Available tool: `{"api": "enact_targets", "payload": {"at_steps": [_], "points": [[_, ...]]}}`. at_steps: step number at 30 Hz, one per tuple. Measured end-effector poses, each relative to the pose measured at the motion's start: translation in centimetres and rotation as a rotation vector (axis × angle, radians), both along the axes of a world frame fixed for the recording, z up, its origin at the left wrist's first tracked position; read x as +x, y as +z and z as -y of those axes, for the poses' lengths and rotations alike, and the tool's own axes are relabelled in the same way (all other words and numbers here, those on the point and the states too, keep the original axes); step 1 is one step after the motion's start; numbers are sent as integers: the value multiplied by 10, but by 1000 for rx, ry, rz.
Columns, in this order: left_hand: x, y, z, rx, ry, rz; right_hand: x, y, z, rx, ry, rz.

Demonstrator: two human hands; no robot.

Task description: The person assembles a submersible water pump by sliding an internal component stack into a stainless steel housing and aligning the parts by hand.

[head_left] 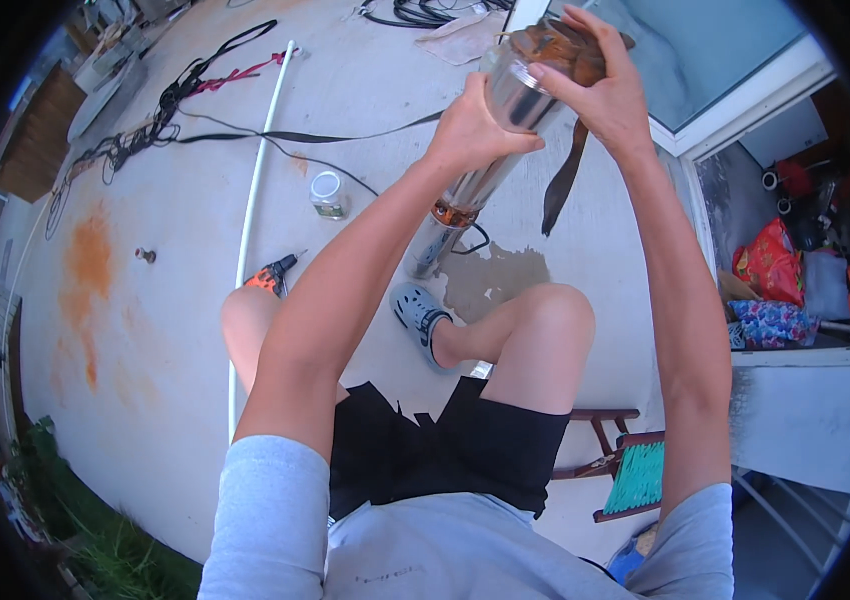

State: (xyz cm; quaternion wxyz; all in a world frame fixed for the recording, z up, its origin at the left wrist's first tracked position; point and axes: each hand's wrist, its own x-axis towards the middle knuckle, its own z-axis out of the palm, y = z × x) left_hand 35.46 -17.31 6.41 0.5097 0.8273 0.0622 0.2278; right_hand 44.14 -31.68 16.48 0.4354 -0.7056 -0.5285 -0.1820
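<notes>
A long stainless-steel submersible pump (490,185) stands tilted, its lower end on the concrete and its upper end leaning away from me to the right. My left hand (475,128) is closed around the shiny barrel near the top. At the very top sits a rusty brown end piece (560,50), with silver threads showing just below it. My right hand (605,95) grips this end piece, thumb on the near side and fingers over the far side. A rusty band (453,214) rings the pump lower down, and a short black cable (483,238) loops out beside it.
A wet patch (500,282) spreads by the pump's foot. Left of it are an orange drill (270,275), a clear jar (327,195), a small metal fitting (146,255) and a long white pipe (254,190). A black strap (345,137) crosses behind; a green-topped folding stool (637,475) stands right.
</notes>
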Motion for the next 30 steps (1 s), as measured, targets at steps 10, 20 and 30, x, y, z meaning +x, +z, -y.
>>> {"api": "enact_targets", "payload": {"at_steps": [10,20,30], "points": [[-21,-125,-58,-266,116,12,72,-9,10,-11,-263,-62],[-2,-264,7,-168,141,41,85,-14,18,70,-256,-172],[21,-256,-6,-301,2,-60,112,-21,57,87,-425,-115]]}}
